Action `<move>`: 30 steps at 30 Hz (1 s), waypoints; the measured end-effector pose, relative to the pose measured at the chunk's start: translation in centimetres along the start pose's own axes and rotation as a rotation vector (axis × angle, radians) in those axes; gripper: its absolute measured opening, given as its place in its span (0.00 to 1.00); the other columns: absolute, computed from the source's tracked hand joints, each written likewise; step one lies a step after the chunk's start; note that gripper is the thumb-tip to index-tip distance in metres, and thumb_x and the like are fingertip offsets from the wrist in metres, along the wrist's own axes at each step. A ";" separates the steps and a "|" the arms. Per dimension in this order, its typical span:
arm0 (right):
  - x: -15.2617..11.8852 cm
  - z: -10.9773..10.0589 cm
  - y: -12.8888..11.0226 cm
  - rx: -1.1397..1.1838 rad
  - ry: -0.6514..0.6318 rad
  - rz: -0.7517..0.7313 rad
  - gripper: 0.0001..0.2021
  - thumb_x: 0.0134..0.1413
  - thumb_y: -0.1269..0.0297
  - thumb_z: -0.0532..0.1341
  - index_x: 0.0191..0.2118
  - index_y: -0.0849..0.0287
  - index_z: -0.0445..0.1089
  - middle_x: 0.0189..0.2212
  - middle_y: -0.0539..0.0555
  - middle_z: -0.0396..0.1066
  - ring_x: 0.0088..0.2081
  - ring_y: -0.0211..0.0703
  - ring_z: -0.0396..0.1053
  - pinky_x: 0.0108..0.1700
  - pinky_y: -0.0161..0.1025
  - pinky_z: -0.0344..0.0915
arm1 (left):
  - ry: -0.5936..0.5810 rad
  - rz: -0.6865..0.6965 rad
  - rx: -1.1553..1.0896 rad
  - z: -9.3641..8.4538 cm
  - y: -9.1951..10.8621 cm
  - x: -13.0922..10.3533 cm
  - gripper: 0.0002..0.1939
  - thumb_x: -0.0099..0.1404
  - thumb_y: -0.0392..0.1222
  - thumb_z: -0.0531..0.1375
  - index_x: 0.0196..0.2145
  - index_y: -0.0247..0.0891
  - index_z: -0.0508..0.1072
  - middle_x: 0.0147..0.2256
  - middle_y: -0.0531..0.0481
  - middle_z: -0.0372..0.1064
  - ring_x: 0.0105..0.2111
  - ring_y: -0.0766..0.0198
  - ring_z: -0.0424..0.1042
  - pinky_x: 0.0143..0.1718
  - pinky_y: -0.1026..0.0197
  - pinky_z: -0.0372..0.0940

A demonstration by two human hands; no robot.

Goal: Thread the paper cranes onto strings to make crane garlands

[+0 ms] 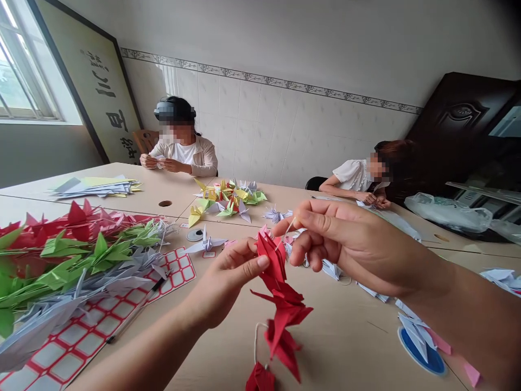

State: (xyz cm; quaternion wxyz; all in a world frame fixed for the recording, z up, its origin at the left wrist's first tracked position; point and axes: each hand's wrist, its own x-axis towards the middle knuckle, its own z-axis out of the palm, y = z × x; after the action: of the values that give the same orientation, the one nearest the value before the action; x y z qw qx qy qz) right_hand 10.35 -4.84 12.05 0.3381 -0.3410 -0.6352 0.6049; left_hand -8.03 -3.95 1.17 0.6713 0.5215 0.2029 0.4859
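Note:
My left hand [232, 277] pinches the topmost red paper crane [274, 255] between thumb and fingers. Below it hang several more red cranes [285, 342] on one strand, reaching the bottom edge of the view. To the right and slightly higher, my right hand [337, 239] has thumb and forefinger closed on a white string [288, 228] that runs down to the top crane. Whether a needle is at the string's end cannot be made out. A loop of white string shows beside the lower cranes.
Strung red, green and white cranes [81, 244] lie at left over a red-gridded label sheet [101, 326] with a pen. Folded cranes [232, 195] and a paper stack [95, 186] lie farther back. A blue disc [431, 355] is at right. Two people sit across the table.

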 end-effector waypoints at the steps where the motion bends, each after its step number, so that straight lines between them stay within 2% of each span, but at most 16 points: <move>1: 0.0 -0.1 -0.1 0.022 -0.007 0.002 0.12 0.63 0.58 0.57 0.32 0.59 0.71 0.28 0.53 0.75 0.31 0.35 0.73 0.29 0.27 0.66 | -0.011 0.015 -0.053 0.1 0.0 0.0 0.15 0.64 0.47 0.60 0.47 0.39 0.72 0.40 0.47 0.72 0.42 0.59 0.68 0.47 0.57 0.60; 3: -0.1 -0.2 -0.1 0.075 -0.016 -0.003 0.12 0.63 0.60 0.57 0.32 0.59 0.71 0.32 0.53 0.75 0.32 0.36 0.74 0.29 0.28 0.68 | -0.066 0.019 -0.162 0.3 0.0 0.0 0.24 0.63 0.57 0.58 0.52 0.42 0.68 0.45 0.44 0.70 0.46 0.54 0.68 0.51 0.52 0.59; 6: 0.0 -0.1 -0.3 0.129 0.017 -0.019 0.12 0.64 0.63 0.56 0.31 0.60 0.72 0.37 0.54 0.75 0.34 0.37 0.75 0.30 0.29 0.70 | -0.213 -0.029 -0.236 0.3 -0.4 -0.2 0.38 0.57 0.69 0.55 0.57 0.43 0.62 0.46 0.41 0.70 0.47 0.50 0.68 0.50 0.48 0.59; 11: 0.0 -0.2 -0.4 0.146 0.087 -0.084 0.13 0.64 0.63 0.56 0.30 0.61 0.72 0.33 0.53 0.74 0.33 0.37 0.74 0.33 0.30 0.71 | -0.419 -0.041 -0.181 -0.3 -1.3 -0.4 0.47 0.50 0.69 0.60 0.62 0.44 0.56 0.50 0.40 0.66 0.54 0.48 0.62 0.52 0.51 0.56; 14: -0.1 -0.5 -0.4 0.149 0.120 -0.123 0.12 0.63 0.63 0.57 0.31 0.61 0.73 0.31 0.52 0.74 0.31 0.34 0.72 0.33 0.29 0.70 | -0.495 -0.104 -0.130 -0.6 -1.4 -0.5 0.51 0.44 0.65 0.67 0.61 0.45 0.58 0.52 0.41 0.65 0.55 0.47 0.60 0.53 0.51 0.56; 15: -0.1 -0.5 -0.4 0.145 0.124 -0.127 0.13 0.63 0.63 0.57 0.31 0.61 0.73 0.31 0.52 0.73 0.31 0.34 0.72 0.32 0.29 0.70 | -0.489 -0.126 -0.097 -0.6 -1.3 -0.5 0.48 0.44 0.61 0.70 0.60 0.45 0.60 0.51 0.42 0.66 0.54 0.48 0.61 0.52 0.51 0.57; 17: -0.1 -0.7 -0.3 0.139 0.125 -0.129 0.13 0.63 0.62 0.57 0.30 0.61 0.73 0.29 0.52 0.73 0.29 0.33 0.70 0.31 0.28 0.68 | -0.421 -0.150 -0.006 -0.5 -1.2 -0.6 0.36 0.48 0.54 0.71 0.53 0.44 0.68 0.49 0.43 0.68 0.51 0.51 0.64 0.48 0.53 0.60; 19: -0.1 -0.8 -0.4 0.135 0.125 -0.129 0.14 0.63 0.62 0.57 0.30 0.61 0.73 0.27 0.51 0.72 0.28 0.32 0.69 0.30 0.27 0.67 | -0.336 -0.155 0.067 -0.4 -1.2 -0.7 0.22 0.55 0.50 0.68 0.46 0.41 0.73 0.44 0.44 0.71 0.47 0.54 0.67 0.46 0.55 0.61; 20: -0.1 -0.8 -0.4 0.133 0.126 -0.130 0.14 0.63 0.62 0.57 0.29 0.61 0.73 0.26 0.50 0.71 0.28 0.32 0.69 0.29 0.27 0.67 | -0.308 -0.152 0.082 -0.4 -1.2 -0.7 0.18 0.59 0.50 0.65 0.45 0.41 0.74 0.42 0.45 0.73 0.45 0.56 0.68 0.47 0.55 0.60; 24: -0.2 -0.7 -0.7 0.119 0.146 -0.147 0.14 0.63 0.63 0.57 0.28 0.62 0.72 0.27 0.49 0.69 0.27 0.30 0.68 0.29 0.26 0.67 | -0.283 -0.129 0.070 -0.2 -1.5 -0.7 0.14 0.66 0.45 0.60 0.48 0.41 0.73 0.39 0.47 0.76 0.42 0.61 0.71 0.47 0.57 0.60; 30: -0.2 -0.7 -0.9 0.114 0.156 -0.163 0.14 0.64 0.65 0.56 0.27 0.61 0.71 0.27 0.48 0.69 0.27 0.30 0.68 0.30 0.27 0.67 | -0.256 -0.113 0.004 0.2 -1.2 -0.5 0.09 0.67 0.38 0.58 0.45 0.40 0.74 0.38 0.48 0.77 0.42 0.63 0.72 0.47 0.58 0.61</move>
State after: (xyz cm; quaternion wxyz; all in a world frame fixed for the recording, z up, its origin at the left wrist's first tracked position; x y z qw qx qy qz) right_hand 11.07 -4.65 12.96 0.4536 -0.3143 -0.5971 0.5822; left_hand -7.56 -4.52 0.02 0.7172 0.5682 0.1456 0.3763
